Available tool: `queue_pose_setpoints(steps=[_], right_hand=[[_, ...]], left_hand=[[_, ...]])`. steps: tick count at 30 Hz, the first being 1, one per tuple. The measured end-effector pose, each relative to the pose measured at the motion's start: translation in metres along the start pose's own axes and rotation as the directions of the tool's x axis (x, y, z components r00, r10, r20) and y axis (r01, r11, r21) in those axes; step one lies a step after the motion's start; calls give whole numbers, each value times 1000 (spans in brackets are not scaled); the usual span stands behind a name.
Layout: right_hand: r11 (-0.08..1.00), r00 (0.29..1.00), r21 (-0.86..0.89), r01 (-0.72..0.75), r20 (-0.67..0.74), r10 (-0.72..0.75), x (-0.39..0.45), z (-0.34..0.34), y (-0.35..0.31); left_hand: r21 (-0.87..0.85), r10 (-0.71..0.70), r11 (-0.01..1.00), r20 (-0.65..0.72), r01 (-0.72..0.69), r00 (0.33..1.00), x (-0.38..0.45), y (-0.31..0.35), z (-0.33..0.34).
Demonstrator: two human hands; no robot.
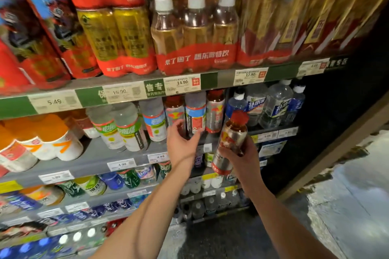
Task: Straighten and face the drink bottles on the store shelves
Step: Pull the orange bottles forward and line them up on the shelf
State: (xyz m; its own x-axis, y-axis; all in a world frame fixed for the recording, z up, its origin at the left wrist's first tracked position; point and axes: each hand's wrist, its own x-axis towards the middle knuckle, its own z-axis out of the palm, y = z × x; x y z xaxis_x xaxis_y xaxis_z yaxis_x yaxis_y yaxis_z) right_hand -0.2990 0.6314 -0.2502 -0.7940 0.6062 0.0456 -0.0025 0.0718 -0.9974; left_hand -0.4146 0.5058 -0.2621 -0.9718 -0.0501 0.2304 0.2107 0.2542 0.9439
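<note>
Red-capped bottle (230, 143): silver label w/ red print, amber drink showing under the cap, tilted w/ cap leaning up-right. It's off the shelf, held in front of the 2nd shelf's right end. Right hand (242, 159) grips it round the lower body from the right side, fingers wrapped over the label; bottle base sticks out below-left of the hand.

Left hand (182, 141) just left of it, apart from the bottle, fingers loose and spread, holding nothing, reaching toward the blue-labelled bottle (195, 112) on the 2nd shelf (94, 157); can't tell if fingertips touch it. Either side of that one stand two more red-capped bottles (215, 111) w/ same silver label, upright.

Same shelf, further left: clear bottles w/ green labels (128, 127), then orange-and-white bottles (52, 139). Right section: water bottles w/ blue labels (275, 103).

Top shelf (210, 80) holds shrink-wrapped multipacks: white-capped amber bottles (195, 33) in red wrap, gold cans (117, 38) to the left. Price tags (182, 84) along the edge, 14.90 and 17.90 readable.

Lower shelves: rows of smaller bottles, blurred.
</note>
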Motion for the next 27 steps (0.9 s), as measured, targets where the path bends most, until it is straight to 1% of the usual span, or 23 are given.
queue_pose_setpoints(steps=[3, 6, 8, 11, 13, 17, 20, 23, 27], right_hand=[[1000, 1000, -12, 19, -18, -19, 9, 3, -3], [1000, 998, -3, -12, -63, 12, 14, 1, -2], [1000, 998, 5, -22, -66, 22, 17, -4, 0], [999, 998, 20, -44, -50, 45, 26, -14, 4], [998, 997, 32, -59, -39, 60, 33, -21, 6], [995, 996, 52, -81, 40, 79, 45, -35, 9], [988, 987, 90, -130, 105, 120, 54, -47, 15], [991, 977, 23, -132, 172, 126, 60, -57, 20], [989, 957, 42, -143, 261, 128, 68, -69, 25]], left_hand=[[1, 10, 1000, -29, -10, 1000, 12, 5, 17], [13, -7, 1000, -66, 8, 998, 12, 13, 34], [20, -19, 1000, -122, 22, 992, 11, 18, 45], [87, -22, 995, -215, 41, 976, 9, 20, 57], [102, -27, 993, -266, 56, 964, 8, 23, 63], [98, -13, 994, -361, 52, 933, 6, 30, 73], [88, -5, 995, -418, 46, 908, 2, 35, 84], [90, -19, 994, -453, 67, 892, -1, 38, 93], [113, -38, 988, -470, 103, 882, 2, 41, 95]])
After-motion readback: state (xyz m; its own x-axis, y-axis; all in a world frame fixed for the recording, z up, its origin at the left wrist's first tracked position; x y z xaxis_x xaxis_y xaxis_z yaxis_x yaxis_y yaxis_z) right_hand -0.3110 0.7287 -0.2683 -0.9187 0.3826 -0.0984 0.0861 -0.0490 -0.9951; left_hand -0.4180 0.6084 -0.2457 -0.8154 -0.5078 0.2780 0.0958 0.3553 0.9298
